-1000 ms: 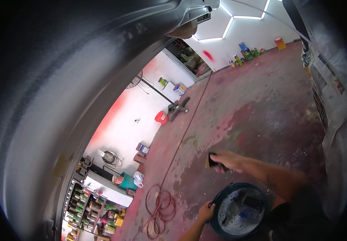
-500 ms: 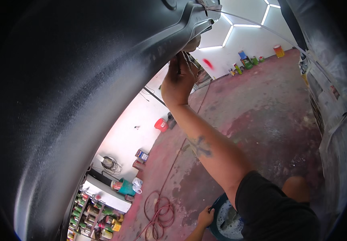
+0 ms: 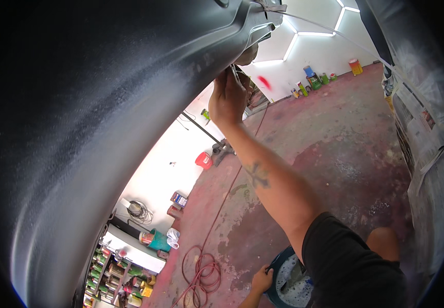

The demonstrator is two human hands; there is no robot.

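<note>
Dark teal, the sudsy bucket [image 3: 272, 294] sits low, our left hand [image 3: 262, 280] closed on its rim. Our right hand [image 3: 227, 100] reaches up beside the lower edge of the grey panel [image 3: 104, 123]; we cannot tell its grip. Reddish floor [image 3: 345, 133] opens rightward.

Left grip [image 3: 263, 280] holds bucket [image 3: 272, 295] (sudsy); right grip [image 3: 228, 101] at panel [image 3: 114, 123].

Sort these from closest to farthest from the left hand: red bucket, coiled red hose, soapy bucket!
1. Soapy bucket: held at its edge by the left hand.
2. Coiled red hose: floor, left of that hand.
3. Red bucket: farther off, by the white wall.
</note>
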